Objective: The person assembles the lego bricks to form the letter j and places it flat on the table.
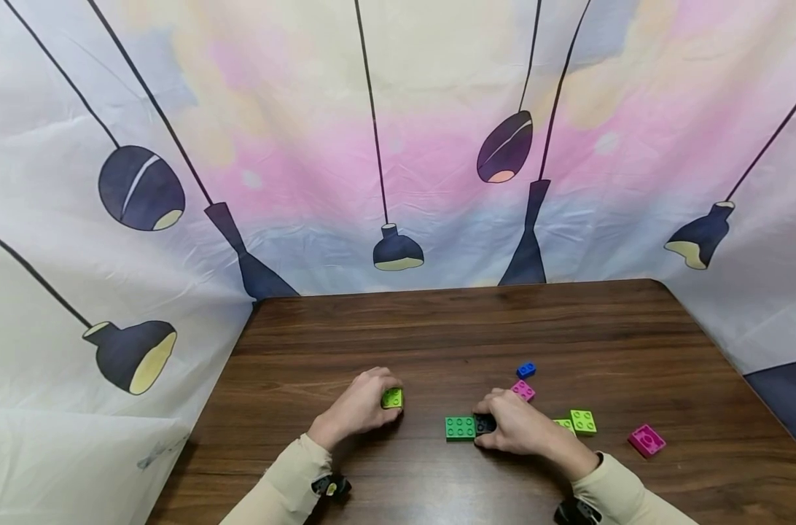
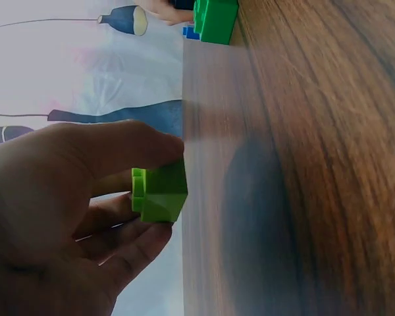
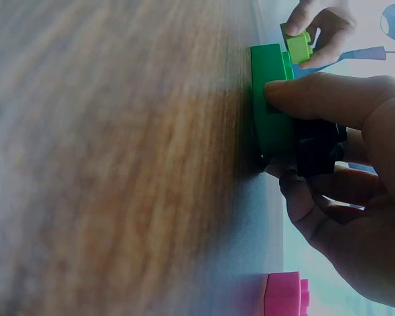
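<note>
Brick-joining, judging by the grips, as the step in hand on the brown table (image 1: 293, 343): black brick (image 1: 485, 424) set on the right end of the green brick (image 1: 460, 429), just right of the middle, with the right hand (image 1: 519, 426) pinching the pair, thumb on the green brick's near side. In the left hand (image 1: 365, 401), farther left and well apart from that pair, a lime brick (image 1: 392, 398) pinched between thumb and fingers, studs up. Called for next, probably: a firm press downward to seat the black brick, then the lime brick carried right and lined up over the bare green studs, without nudging the pair askew. Plain only from the right wrist: black brick standing higher than green, on top of it; from the head, seemingly just beside it. Clearer from the left wrist: the lime brick's smooth sides, apparently raised off the wood; from the head, no sure reading of height. Whole only from the head: the loose spread, with a blue brick (image 1: 525, 370) far, a pink brick (image 1: 523, 390) just beyond the right hand, a half-hidden lime piece (image 1: 564, 424) beside a spare lime piece (image 1: 583, 422), and an upturned pink piece (image 1: 647, 441) farther right. Cannot tell whether green brick and table touch.
</note>
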Action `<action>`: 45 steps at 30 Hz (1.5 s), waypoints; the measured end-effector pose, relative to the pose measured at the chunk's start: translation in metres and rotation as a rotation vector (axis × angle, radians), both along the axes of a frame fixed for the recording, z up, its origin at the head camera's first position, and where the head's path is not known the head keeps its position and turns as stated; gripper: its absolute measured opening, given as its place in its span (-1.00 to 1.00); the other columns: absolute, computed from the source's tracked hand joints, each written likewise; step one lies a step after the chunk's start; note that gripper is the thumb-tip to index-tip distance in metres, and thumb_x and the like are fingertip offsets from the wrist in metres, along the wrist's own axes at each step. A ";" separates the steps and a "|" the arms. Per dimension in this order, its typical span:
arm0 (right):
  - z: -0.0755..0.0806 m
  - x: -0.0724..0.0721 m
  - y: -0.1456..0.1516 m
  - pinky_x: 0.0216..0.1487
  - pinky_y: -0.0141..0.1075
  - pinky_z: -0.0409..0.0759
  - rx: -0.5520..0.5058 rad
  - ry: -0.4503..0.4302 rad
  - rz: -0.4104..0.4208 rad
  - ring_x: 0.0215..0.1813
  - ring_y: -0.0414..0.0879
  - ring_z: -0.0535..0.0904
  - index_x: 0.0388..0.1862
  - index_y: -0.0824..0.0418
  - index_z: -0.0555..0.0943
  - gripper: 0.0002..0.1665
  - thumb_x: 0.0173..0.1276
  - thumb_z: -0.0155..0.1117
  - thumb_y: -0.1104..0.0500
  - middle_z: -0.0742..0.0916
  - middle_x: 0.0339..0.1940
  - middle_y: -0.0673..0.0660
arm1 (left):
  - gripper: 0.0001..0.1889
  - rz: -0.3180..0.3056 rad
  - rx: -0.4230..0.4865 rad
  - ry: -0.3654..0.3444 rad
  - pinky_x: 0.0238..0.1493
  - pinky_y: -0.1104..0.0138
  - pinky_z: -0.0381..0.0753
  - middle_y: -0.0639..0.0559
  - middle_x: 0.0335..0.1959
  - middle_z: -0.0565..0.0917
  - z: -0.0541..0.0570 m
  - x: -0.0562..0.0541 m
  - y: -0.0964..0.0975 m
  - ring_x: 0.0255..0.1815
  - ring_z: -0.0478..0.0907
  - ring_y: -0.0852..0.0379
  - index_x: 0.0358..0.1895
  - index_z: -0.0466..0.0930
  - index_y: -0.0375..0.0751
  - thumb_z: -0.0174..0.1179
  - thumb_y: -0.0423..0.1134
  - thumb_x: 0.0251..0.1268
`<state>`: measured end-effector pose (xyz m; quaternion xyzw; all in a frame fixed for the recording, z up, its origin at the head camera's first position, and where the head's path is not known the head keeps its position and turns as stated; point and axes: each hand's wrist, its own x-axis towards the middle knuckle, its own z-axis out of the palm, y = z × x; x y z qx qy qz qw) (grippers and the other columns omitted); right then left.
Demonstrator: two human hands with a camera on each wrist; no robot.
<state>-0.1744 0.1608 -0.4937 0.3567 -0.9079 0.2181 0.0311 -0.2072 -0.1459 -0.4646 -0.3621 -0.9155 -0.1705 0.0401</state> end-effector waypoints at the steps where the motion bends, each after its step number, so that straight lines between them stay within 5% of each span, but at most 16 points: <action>1: 0.000 0.000 0.000 -0.24 -0.34 0.55 -0.003 -0.003 0.002 -0.24 -0.20 0.56 -0.18 0.23 0.73 -0.56 -0.02 0.55 0.03 0.73 -0.31 0.02 | -0.70 0.001 -0.001 -0.002 -0.23 0.32 0.55 0.07 -0.21 0.64 0.000 0.000 0.001 -0.20 0.54 0.17 -0.08 0.69 -0.18 0.40 -0.20 0.09; 17: -0.001 -0.003 -0.003 -0.21 -0.32 0.56 -0.012 -0.008 0.012 -0.22 -0.19 0.58 -0.17 0.26 0.73 -0.56 -0.01 0.55 0.05 0.74 -0.29 0.04 | -0.64 0.004 0.059 -0.030 -0.19 0.35 0.57 0.05 -0.11 0.62 0.004 0.007 0.013 -0.18 0.56 0.19 0.00 0.66 -0.25 0.37 -0.21 0.12; 32: -0.001 -0.002 -0.003 -0.22 -0.32 0.57 -0.008 -0.047 0.006 -0.20 -0.15 0.60 -0.13 0.29 0.72 -0.54 0.02 0.54 0.05 0.75 -0.25 0.08 | -0.67 -0.093 0.109 0.028 -0.14 0.35 0.58 0.03 -0.18 0.69 -0.002 0.011 0.030 -0.14 0.57 0.16 -0.08 0.66 -0.25 0.38 -0.26 0.04; 45: -0.002 -0.006 -0.004 -0.24 -0.32 0.56 -0.004 0.002 0.007 -0.24 -0.16 0.58 -0.18 0.26 0.73 -0.56 -0.01 0.55 0.04 0.74 -0.30 0.05 | -0.69 -0.147 0.096 -0.044 -0.16 0.47 0.55 0.08 -0.17 0.70 -0.006 0.017 0.040 -0.13 0.55 0.22 -0.04 0.66 -0.20 0.35 -0.23 0.13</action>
